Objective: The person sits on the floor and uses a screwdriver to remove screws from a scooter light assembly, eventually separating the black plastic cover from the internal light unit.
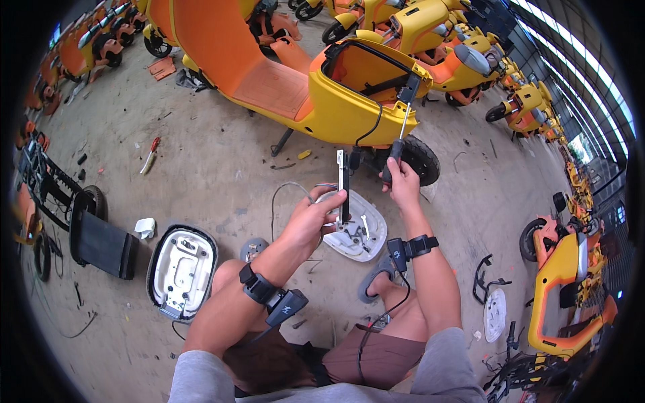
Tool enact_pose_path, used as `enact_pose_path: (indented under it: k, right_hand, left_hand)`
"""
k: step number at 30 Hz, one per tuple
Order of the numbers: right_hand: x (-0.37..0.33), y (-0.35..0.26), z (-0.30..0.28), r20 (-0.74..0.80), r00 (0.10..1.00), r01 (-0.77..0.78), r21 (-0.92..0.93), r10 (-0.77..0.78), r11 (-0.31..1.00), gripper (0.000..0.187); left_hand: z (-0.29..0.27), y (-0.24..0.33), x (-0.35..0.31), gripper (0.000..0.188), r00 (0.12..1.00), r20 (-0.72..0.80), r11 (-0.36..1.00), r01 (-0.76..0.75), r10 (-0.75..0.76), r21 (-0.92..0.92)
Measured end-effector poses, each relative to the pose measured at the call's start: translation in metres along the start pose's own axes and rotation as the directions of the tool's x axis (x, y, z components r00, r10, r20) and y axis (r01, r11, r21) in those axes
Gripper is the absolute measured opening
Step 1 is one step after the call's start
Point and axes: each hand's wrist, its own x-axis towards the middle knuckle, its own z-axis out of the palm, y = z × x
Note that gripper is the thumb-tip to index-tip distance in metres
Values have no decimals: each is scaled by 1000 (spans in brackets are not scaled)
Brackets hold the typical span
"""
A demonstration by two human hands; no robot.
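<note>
My left hand is closed around a narrow upright part, light on its upper end and black along one side; its exact kind does not show. A dark-handled screwdriver is gripped in my right hand. Its shaft points up to the rear end of a yellow and orange scooter, just below the open seat compartment; whether the tip touches is too small to tell. A black cable hangs from the scooter's tail. Below my hands, a whitish rounded tray on the ground holds a wrench and small metal parts.
On the left lie an upturned seat, a black box-shaped part and a red-handled tool. The scooter's rear wheel stands beside my right hand. More scooters line the back and right, near a yellow body shell.
</note>
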Motion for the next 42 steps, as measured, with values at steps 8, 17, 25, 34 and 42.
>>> enact_pose_path:
  k: [8,17,25,34,42]
  right_hand:
    - [-16,3,16,-327,763,569,-69,-557,819,40]
    - [-75,-25,-6,4,996,84,307,-89,948,37]
    - [-161,-1,-33,203,921,215,447,-332,869,48]
    - [-181,-13,-35,135,964,111,581,-230,806,55]
    - [-180,-14,-40,96,971,115,617,-220,778,58]
  left_hand:
    - [-5,6,-2,38,999,-28,999,-44,43,-3]
    - [-10,7,-8,30,999,51,999,12,-10,-35]
    - [-12,22,-22,42,980,151,959,-84,129,-271]
    - [-14,31,-31,39,962,183,949,-145,202,-282]
    - [-19,22,-27,54,940,237,959,-201,247,-201]
